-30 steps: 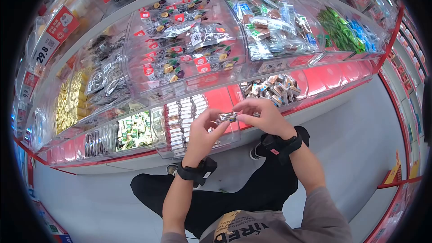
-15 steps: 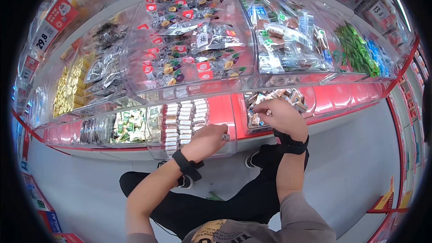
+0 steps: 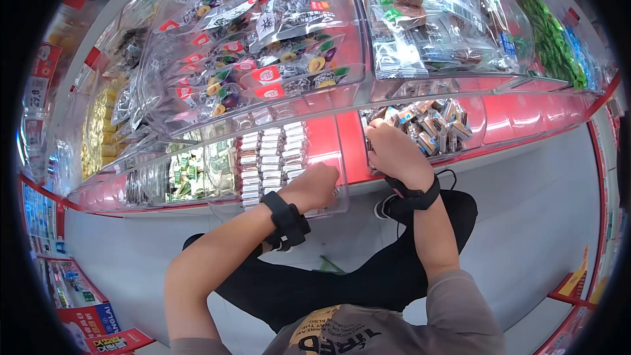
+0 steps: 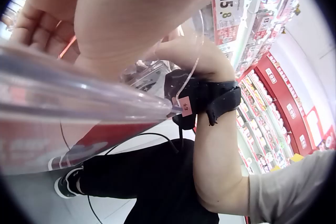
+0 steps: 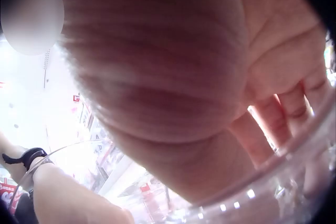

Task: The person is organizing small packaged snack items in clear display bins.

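Note:
My left hand is curled at the front of the clear bin of wrapped bars. A shiny bit of a small wrapped candy shows at its fingers; the rest is hidden by the hand. In the left wrist view the curled left fingers show behind a clear plastic edge. My right hand reaches down into the left side of the bin of loose wrapped candies. Its fingers hang apart and loosely bent in the right wrist view, their tips hidden behind the clear bin wall.
Above hangs an upper shelf of clear bins with packs of dried plums and bagged snacks. Green-wrapped sweets lie left on the lower shelf. My legs are bent below the shelf's front edge.
The hands have parted from the small wrapped candy they held together. My left hand moved down beside the bar bin with it; the right went into the loose-candy bin. The view shifted closer.

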`<state>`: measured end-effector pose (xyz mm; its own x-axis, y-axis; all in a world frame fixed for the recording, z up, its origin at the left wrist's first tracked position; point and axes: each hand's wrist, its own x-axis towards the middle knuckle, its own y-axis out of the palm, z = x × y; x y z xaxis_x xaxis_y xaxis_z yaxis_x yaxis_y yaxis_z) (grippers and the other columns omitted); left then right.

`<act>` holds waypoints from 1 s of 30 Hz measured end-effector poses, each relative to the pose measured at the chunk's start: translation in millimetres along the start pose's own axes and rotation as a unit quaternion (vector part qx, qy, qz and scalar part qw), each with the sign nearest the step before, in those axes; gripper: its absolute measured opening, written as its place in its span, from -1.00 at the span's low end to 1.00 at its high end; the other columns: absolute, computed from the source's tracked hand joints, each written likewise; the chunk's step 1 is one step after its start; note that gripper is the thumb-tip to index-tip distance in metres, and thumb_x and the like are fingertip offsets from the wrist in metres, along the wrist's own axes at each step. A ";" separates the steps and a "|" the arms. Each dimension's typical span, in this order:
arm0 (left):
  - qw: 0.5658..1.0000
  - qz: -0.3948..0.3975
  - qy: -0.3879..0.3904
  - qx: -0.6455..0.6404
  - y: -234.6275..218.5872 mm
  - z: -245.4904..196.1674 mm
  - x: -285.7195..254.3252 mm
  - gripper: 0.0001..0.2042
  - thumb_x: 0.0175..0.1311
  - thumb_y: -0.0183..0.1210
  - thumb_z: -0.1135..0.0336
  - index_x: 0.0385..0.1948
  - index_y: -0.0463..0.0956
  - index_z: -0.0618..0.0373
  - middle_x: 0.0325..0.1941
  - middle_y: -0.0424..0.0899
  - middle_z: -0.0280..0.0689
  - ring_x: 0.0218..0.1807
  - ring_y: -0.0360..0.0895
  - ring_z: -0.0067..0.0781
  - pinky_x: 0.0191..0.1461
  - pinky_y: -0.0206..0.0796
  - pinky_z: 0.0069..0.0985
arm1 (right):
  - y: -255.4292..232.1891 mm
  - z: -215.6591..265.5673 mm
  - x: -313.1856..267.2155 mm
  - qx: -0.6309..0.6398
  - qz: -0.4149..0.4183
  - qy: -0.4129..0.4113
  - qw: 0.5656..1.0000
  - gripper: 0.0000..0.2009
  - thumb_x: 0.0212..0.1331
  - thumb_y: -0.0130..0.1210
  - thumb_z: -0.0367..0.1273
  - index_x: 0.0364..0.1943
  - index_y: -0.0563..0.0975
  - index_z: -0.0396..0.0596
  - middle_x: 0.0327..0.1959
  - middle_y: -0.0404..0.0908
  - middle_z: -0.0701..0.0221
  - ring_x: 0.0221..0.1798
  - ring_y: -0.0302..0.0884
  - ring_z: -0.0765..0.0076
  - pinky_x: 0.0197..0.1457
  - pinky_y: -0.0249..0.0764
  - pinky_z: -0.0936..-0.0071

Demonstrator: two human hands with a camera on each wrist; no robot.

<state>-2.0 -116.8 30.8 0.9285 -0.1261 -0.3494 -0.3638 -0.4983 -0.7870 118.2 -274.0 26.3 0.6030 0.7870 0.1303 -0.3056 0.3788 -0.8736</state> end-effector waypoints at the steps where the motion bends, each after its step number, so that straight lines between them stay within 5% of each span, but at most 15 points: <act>1: 1.000 0.017 -0.009 0.002 -0.1 1.0 2.3 -0.77 -0.16 0.25 0.37 -0.50 0.54 0.39 -0.48 0.57 0.07 -0.33 0.56 0.01 -0.25 0.38 -0.29 | 0.7 0.5 0.0 0.002 0.001 0.004 1.000 -0.87 -0.12 -0.03 -0.52 -0.43 0.42 -0.29 -0.37 0.45 0.07 -0.25 0.47 -0.10 -0.19 0.41 0.15; 9: 0.994 0.089 0.047 -0.036 -1.1 13.6 1.7 -0.72 -0.09 0.24 0.34 -0.35 0.56 0.33 -0.47 0.59 -0.01 -0.39 0.56 -0.09 -0.28 0.39 -0.36 | 2.5 -6.1 -1.5 0.054 -0.002 0.012 0.998 -0.91 -0.13 0.01 -0.53 -0.49 0.45 -0.28 -0.40 0.44 0.10 -0.24 0.46 -0.06 -0.17 0.39 0.19; 12: 0.967 0.174 0.046 -0.182 -10.0 25.9 -3.5 -0.70 0.01 0.20 0.30 -0.21 0.56 0.25 -0.43 0.62 -0.09 -0.36 0.55 -0.14 -0.24 0.37 -0.40 | 3.5 -9.1 -0.6 0.072 -0.006 0.008 0.997 -0.92 -0.12 0.02 -0.53 -0.50 0.46 -0.28 -0.40 0.44 0.10 -0.24 0.46 -0.04 -0.16 0.39 0.19; 18: 0.978 0.102 0.171 0.053 -9.5 15.1 -10.8 -0.70 0.12 0.18 0.25 -0.11 0.55 0.13 -0.41 0.63 -0.18 -0.25 0.53 -0.23 -0.10 0.29 -0.39 | 1.3 -8.4 0.1 0.084 -0.010 -0.003 0.996 -0.90 -0.11 0.01 -0.52 -0.47 0.45 -0.29 -0.41 0.44 0.09 -0.24 0.44 -0.07 -0.16 0.38 0.18; 24: 0.978 0.207 0.019 -0.009 -10.8 9.3 -0.2 -0.78 0.12 0.16 0.21 -0.33 0.63 0.13 -0.45 0.61 -0.13 -0.29 0.52 -0.10 0.02 0.13 -0.25 | 0.8 -7.0 -0.6 0.075 0.023 0.008 0.997 -0.89 -0.10 0.01 -0.53 -0.45 0.45 -0.31 -0.40 0.44 0.06 -0.24 0.42 -0.11 -0.13 0.35 0.16; 27: 0.986 0.085 0.055 0.130 3.0 -3.1 -1.2 -0.79 0.08 0.18 0.19 -0.44 0.63 0.14 -0.50 0.59 -0.11 -0.34 0.52 -0.11 -0.16 0.22 -0.28 | 4.8 -13.3 -0.1 0.082 0.019 0.002 0.996 -0.89 -0.09 0.02 -0.52 -0.44 0.46 -0.29 -0.41 0.45 0.08 -0.24 0.42 -0.10 -0.13 0.34 0.17; 30: 0.975 0.090 0.025 0.201 7.4 -12.4 5.4 -0.78 0.06 0.17 0.19 -0.46 0.63 0.16 -0.50 0.59 -0.12 -0.35 0.53 -0.10 -0.21 0.24 -0.22 | 3.3 -17.4 -1.2 0.098 -0.009 -0.034 0.995 -0.89 -0.07 0.04 -0.51 -0.44 0.49 -0.27 -0.43 0.48 0.11 -0.25 0.44 -0.06 -0.15 0.36 0.20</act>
<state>1.3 -131.8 29.3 0.8461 -0.2273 -0.4821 -0.5109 -0.0882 -0.8551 129.3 -282.3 15.1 0.5600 0.8080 0.1831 -0.4363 0.4754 -0.7640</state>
